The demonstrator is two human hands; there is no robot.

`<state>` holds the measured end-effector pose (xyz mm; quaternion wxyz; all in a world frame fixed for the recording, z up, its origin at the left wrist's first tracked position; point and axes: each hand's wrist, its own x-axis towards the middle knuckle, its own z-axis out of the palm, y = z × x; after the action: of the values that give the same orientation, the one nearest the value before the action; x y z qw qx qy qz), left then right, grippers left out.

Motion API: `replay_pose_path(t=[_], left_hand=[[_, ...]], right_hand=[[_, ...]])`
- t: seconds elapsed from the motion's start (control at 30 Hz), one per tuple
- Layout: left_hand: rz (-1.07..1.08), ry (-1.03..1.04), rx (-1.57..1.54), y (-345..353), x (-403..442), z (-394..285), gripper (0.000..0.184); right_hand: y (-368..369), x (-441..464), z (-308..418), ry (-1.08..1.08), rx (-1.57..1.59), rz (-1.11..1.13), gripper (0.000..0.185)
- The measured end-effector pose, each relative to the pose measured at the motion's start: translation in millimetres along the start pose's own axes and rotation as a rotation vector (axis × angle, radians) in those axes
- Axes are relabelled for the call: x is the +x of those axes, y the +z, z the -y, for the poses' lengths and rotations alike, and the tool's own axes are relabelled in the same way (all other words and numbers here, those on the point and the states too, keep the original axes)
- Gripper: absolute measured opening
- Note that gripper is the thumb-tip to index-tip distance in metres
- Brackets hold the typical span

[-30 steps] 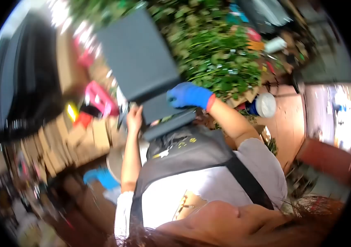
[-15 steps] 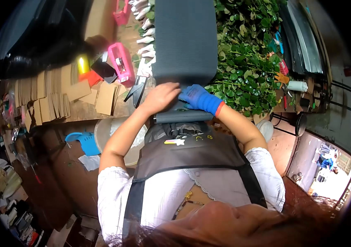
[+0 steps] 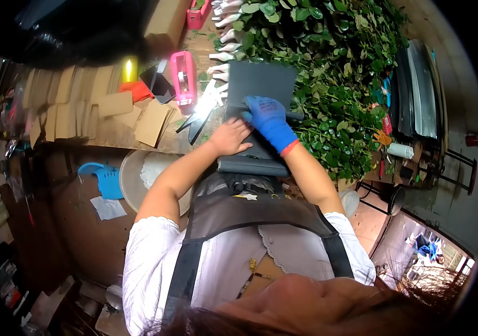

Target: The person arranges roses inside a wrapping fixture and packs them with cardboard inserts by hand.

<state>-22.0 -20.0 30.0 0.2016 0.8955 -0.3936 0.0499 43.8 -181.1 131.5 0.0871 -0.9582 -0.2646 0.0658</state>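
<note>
A dark grey ribbed mat [image 3: 262, 78] lies on the bench in front of me, its far part doubled back toward me and its near edge [image 3: 253, 166] rolled at my apron. My right hand [image 3: 267, 115], in a blue glove with a red cuff, has its fingers curled over the folded edge of the mat. Bare and palm down, my left hand [image 3: 231, 137] rests at the mat's left side, fingers stretched out. Just left of it lie black-bladed scissors [image 3: 195, 124], their handles washed out by glare.
Leafy green stems [image 3: 334, 95] pile along the right and back. White wrapped bundles [image 3: 229, 35] line the left of the mat. A pink tape dispenser [image 3: 183, 84], a dark phone-like slab [image 3: 158, 83] and cardboard pieces [image 3: 152, 123] lie left. A round tub [image 3: 132, 179] stands below the bench.
The mat's far part, stretched out away from me before, is now folded back and shorter, uncovering stems behind it. My right hand has moved up with the edge; my left hand now lies flatter.
</note>
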Motion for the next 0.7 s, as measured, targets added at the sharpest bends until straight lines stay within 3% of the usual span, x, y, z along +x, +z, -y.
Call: replay_pose_path(t=[0.07,0.2,0.27,0.3,0.37,0.4,0.43,0.57,0.7], left_hand=[[-0.054,0.01,0.024,-1.1,1.9,0.1,0.06],[-0.015,-0.037,-0.072,16.3,-5.9,0.7,0.068],[0.042,-0.025,-0.125,15.8,-3.2,5.6,0.073],[0.219,-0.134,-0.055,-5.0,-0.8,-5.1,0.069],[-0.035,-0.107,-0.448,57.2,-4.8,5.5,0.062],[0.1,-0.103,-0.327,9.0,-1.9,-0.2,0.059],[-0.037,-0.02,0.101,46.4,-5.6,7.7,0.063],[-0.007,0.028,0.011,16.4,-2.0,7.2,0.063],[-0.091,0.058,0.082,29.5,-2.0,12.1,0.064]], right_hand=[[-11.7,23.0,-2.8,0.044,0.011,0.256,0.04],[-49.9,42.8,12.7,-0.151,0.085,0.402,0.041],[-59.0,46.9,58.9,-0.275,0.312,0.205,0.042],[-55.0,51.9,83.8,-0.333,0.43,0.111,0.043],[10.3,75.6,125.1,-0.696,0.517,-0.16,0.041],[36.7,88.5,147.2,-0.78,0.384,-0.212,0.038],[59.8,99.9,166.7,-0.859,0.248,-0.266,0.035],[130.3,120.4,210.7,-0.823,-0.052,-0.227,0.028],[127.8,107.6,212.5,-0.806,-0.171,-0.05,0.024]])
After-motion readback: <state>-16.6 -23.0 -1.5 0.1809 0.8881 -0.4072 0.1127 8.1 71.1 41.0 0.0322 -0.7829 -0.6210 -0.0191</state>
